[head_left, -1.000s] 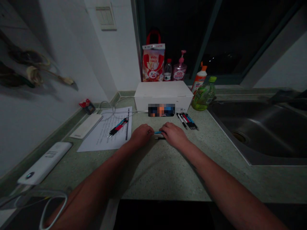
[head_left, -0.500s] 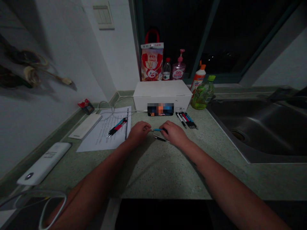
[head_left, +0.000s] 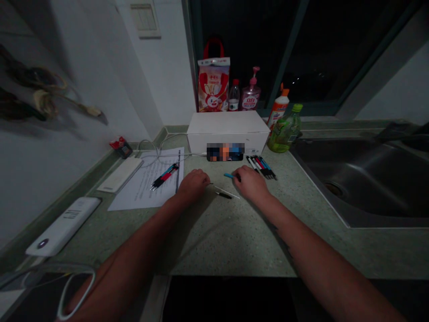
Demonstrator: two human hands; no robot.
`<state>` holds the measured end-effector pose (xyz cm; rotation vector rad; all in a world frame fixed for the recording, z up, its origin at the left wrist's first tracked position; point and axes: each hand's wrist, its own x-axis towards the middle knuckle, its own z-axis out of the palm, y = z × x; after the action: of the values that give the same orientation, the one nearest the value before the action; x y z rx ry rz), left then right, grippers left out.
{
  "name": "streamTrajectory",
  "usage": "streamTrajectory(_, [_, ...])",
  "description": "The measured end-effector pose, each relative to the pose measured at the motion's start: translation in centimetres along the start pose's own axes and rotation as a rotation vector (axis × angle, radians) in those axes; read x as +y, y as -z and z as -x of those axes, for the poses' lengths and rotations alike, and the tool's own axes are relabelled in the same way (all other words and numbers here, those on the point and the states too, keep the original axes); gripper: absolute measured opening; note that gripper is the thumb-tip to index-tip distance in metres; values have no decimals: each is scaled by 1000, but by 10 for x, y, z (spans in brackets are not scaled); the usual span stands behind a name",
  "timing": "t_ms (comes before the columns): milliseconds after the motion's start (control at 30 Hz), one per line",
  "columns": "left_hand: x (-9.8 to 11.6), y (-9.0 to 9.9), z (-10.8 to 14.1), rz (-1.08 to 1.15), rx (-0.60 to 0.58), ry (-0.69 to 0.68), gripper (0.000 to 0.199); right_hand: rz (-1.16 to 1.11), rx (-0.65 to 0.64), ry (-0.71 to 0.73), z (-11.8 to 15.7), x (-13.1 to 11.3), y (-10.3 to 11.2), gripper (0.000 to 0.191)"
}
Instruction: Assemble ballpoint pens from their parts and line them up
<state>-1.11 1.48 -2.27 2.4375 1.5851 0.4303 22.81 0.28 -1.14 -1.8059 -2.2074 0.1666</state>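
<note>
Working over the counter (head_left: 231, 241), the left hand (head_left: 193, 184) is lying curled, its grip unclear, while the right hand (head_left: 251, 183) is pinching a blue barrel (head_left: 229, 175); a nudge could be rolling the thin refill (head_left: 227, 191) between them away.

In front of the white box (head_left: 228, 127), your left hand (head_left: 193, 185) and right hand (head_left: 251, 184) can pass sideways over the counter (head_left: 228, 237) on the side nearest you. Closer to the box, the pen parts (head_left: 226, 191) lie between your hands, in the way of a straight pass. Left of the box, the paper sheet (head_left: 147, 183) lies flat, so you can slide across it, though the pen (head_left: 164, 176) on it stands in your path. Right of the box, the pen bundle (head_left: 262, 167) blocks you, with the green bottle (head_left: 284, 134) just beyond it and the sink (head_left: 355, 179) further right.
</note>
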Motion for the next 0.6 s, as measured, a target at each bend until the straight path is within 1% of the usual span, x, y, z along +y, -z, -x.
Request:
streamTrajectory(67, [-2, 3, 2, 1, -7, 4, 24, 30, -9, 29, 2, -4, 3, 21])
streamTrajectory(167, [-4, 5, 4, 2, -23, -3, 24, 12, -17, 95, 7, -11, 7, 21])
streamTrajectory(267, [-3, 4, 5, 4, -25, -16, 23, -20, -139, 166, 14, -18, 9, 14])
streamTrajectory(333, [-2, 2, 4, 13, -21, -16, 21, -18, -202, 182, 17, -20, 9, 11])
streamTrajectory(600, [7, -4, 0, 49, -35, -34, 18, -27, -205, 185, 12, -17, 1, 16])
